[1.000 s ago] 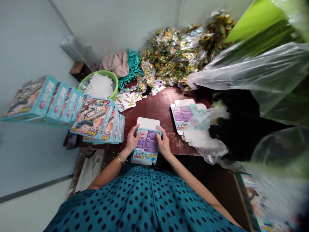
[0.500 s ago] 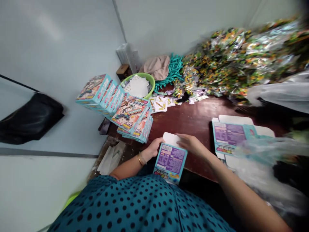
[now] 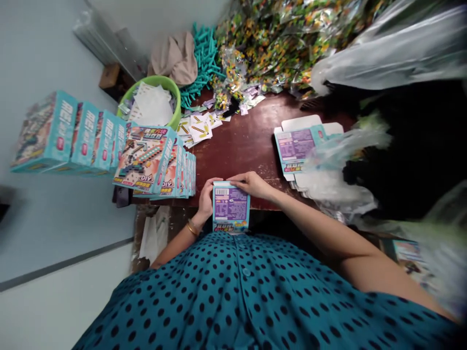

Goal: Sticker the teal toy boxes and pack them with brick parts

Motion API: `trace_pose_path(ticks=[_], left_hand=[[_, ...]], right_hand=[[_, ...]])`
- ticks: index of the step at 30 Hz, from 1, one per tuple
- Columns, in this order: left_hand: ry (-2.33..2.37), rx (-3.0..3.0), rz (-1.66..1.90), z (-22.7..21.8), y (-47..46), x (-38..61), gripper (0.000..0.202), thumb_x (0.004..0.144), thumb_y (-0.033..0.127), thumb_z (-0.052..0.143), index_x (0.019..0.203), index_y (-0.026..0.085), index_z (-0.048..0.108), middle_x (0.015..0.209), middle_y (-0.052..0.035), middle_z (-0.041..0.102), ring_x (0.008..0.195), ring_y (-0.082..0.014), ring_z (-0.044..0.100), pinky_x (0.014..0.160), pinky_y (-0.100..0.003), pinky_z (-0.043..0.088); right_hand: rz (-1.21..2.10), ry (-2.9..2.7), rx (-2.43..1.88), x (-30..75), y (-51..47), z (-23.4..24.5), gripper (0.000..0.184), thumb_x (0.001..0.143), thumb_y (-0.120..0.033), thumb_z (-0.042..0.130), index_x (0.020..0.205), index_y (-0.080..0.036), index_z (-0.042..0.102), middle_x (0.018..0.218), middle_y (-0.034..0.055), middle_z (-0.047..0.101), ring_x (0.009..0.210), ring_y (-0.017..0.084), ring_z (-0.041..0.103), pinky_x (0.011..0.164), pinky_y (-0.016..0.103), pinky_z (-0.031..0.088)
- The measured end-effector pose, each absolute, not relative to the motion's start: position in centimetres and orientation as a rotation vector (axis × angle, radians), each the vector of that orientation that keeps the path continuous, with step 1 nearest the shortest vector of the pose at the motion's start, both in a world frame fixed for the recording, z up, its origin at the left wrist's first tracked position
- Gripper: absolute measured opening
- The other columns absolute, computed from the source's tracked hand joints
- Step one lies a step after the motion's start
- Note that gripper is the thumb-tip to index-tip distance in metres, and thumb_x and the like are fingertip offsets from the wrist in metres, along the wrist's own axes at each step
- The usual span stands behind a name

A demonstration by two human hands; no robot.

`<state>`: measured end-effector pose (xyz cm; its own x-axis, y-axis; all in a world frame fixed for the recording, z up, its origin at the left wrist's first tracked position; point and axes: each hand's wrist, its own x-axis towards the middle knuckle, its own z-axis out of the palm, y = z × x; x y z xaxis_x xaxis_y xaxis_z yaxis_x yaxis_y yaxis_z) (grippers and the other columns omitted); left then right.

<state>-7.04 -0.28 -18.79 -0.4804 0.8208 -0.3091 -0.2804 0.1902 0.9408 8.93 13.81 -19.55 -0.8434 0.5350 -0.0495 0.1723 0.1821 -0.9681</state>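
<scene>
A small cardboard box, purple and light blue with a barcode, stands upright against my shirt at the table's front edge. My left hand is wrapped round its left side, fingers at the top corner. At the top edge my right hand presses with its fingers together on the end flap, which lies folded down. Left of my hands, finished-looking boxes with a DIY picture lie in a leaning stack. Flat unfolded boxes lie in a pile to the right.
A green basket holds white paper sheets. Printed cards lie scattered beside it. Teal plastic pieces and many clear bags of coloured parts cover the back. Clear plastic wrapping overlaps the flat boxes. More boxes are stacked far left.
The white flap that stood up at the box top is now folded down, with my right fingers on it. The box is more upright. The whole view has shifted.
</scene>
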Motion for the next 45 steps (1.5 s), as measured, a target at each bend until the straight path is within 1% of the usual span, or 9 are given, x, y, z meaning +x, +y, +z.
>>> trace_pose_path(ticks=[4, 17, 22, 27, 31, 35, 37, 41, 45], left_hand=[[1.681, 0.85, 1.434, -18.8, -1.6, -6.6, 0.026, 0.083, 0.038, 0.073, 0.105, 0.023, 0.074, 0.119, -0.0077, 0.07, 0.123, -0.0262, 0.06, 0.114, -0.038, 0.039], [1.634, 0.863, 1.426, -19.0, -1.7, -6.1, 0.032, 0.086, 0.05, 0.072, 0.104, 0.024, 0.072, 0.116, -0.0071, 0.068, 0.115, -0.0253, 0.061, 0.11, -0.037, 0.042], [1.62, 0.846, 1.466, -19.0, -2.2, -6.0, 0.031, 0.086, 0.052, 0.071, 0.099, 0.024, 0.071, 0.116, -0.0072, 0.069, 0.114, -0.0249, 0.062, 0.108, -0.037, 0.043], [1.641, 0.82, 1.623, -18.5, -1.0, -6.6, 0.028, 0.092, 0.051, 0.064, 0.097, 0.024, 0.068, 0.114, -0.0059, 0.068, 0.114, -0.0233, 0.062, 0.109, -0.038, 0.044], [1.649, 0.828, 1.738, -16.7, 1.7, -6.8, 0.039, 0.096, 0.056, 0.057, 0.12, 0.027, 0.065, 0.134, -0.0075, 0.062, 0.126, -0.0241, 0.059, 0.11, -0.037, 0.046], [1.724, 1.056, 1.933, -15.3, 3.4, -7.0, 0.052, 0.099, 0.055, 0.052, 0.144, 0.03, 0.05, 0.155, -0.0077, 0.046, 0.144, -0.0249, 0.046, 0.12, -0.038, 0.038], [1.84, 1.287, 1.784, -15.9, 3.5, -7.2, 0.051, 0.101, 0.051, 0.049, 0.146, 0.027, 0.049, 0.158, -0.0107, 0.043, 0.15, -0.0264, 0.038, 0.125, -0.042, 0.03], [2.029, 1.856, 0.911, -19.0, 3.6, -6.6, 0.057, 0.098, 0.05, 0.054, 0.146, 0.018, 0.053, 0.156, -0.0164, 0.048, 0.151, -0.0337, 0.035, 0.127, -0.055, 0.023], [2.089, 2.209, 0.318, -21.4, 3.9, -3.7, 0.101, 0.08, 0.073, 0.065, 0.156, 0.012, 0.04, 0.163, -0.022, 0.037, 0.152, -0.044, 0.03, 0.124, -0.066, 0.021]], right_hand=[[1.74, -2.24, -0.576, 10.3, 14.2, -18.9, 0.029, 0.093, -0.037, 0.063, 0.114, -0.024, 0.079, 0.119, 0.0023, 0.077, 0.111, 0.026, 0.074, 0.105, 0.044, 0.055], [2.113, -2.129, -0.459, 12.3, 15.2, -18.4, 0.039, 0.093, -0.046, 0.065, 0.125, -0.025, 0.074, 0.127, 0.0027, 0.074, 0.116, 0.02, 0.07, 0.106, 0.04, 0.054], [1.848, -2.189, -0.46, 13.7, 12.4, -18.9, 0.056, 0.085, -0.044, 0.075, 0.138, -0.029, 0.064, 0.154, 0.0048, 0.054, 0.147, 0.025, 0.046, 0.123, 0.046, 0.036], [1.738, -1.772, -0.764, 13.2, 8.3, -18.6, 0.054, 0.095, -0.049, 0.058, 0.141, -0.021, 0.056, 0.133, 0.01, 0.069, 0.122, 0.024, 0.066, 0.103, 0.042, 0.055], [1.32, -1.799, -1.022, 12.7, 7.4, -14.3, 0.053, 0.094, -0.045, 0.061, 0.14, -0.02, 0.054, 0.12, 0.0097, 0.074, 0.104, 0.026, 0.072, 0.092, 0.038, 0.059], [0.742, -2.088, -1.004, 10.2, 8.9, -12.5, 0.069, 0.092, -0.034, 0.065, 0.155, -0.022, 0.04, 0.155, 0.0139, 0.051, 0.138, 0.033, 0.054, 0.112, 0.045, 0.048], [0.722, -2.281, -0.812, 7.8, 11.4, -14.1, 0.063, 0.094, -0.036, 0.064, 0.152, -0.021, 0.046, 0.156, 0.0141, 0.049, 0.144, 0.032, 0.048, 0.113, 0.045, 0.048], [0.689, -2.481, -0.881, 2.9, 22.0, -18.2, 0.04, 0.104, -0.032, 0.046, 0.137, -0.016, 0.061, 0.136, 0.0138, 0.066, 0.125, 0.023, 0.061, 0.106, 0.038, 0.051], [0.457, -2.507, -1.15, 0.2, 33.2, -19.7, 0.042, 0.102, -0.023, 0.045, 0.136, -0.005, 0.06, 0.149, 0.0253, 0.053, 0.141, 0.037, 0.044, 0.116, 0.06, 0.034]])
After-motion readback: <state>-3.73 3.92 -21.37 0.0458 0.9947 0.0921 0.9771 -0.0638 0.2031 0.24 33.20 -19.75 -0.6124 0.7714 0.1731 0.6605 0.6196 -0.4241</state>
